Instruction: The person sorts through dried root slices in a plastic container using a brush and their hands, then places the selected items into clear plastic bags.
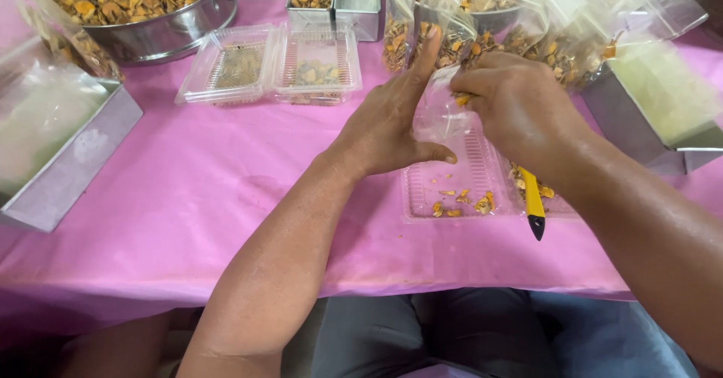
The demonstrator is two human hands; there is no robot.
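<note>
1. Left hand [392,126] holds a small clear bag [444,118] open; right hand [512,103] pinches orange dried pieces into its mouth.
2. Bag looks barely filled, above an open clear tray [452,190] with few pieces left.
3. Filled bags [527,32] stand behind.

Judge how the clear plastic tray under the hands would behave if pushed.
The clear plastic tray looks thin, so it would probably flex and slide easily on the pink tablecloth. Holding only a few dried pieces, it is likely very light.
</note>
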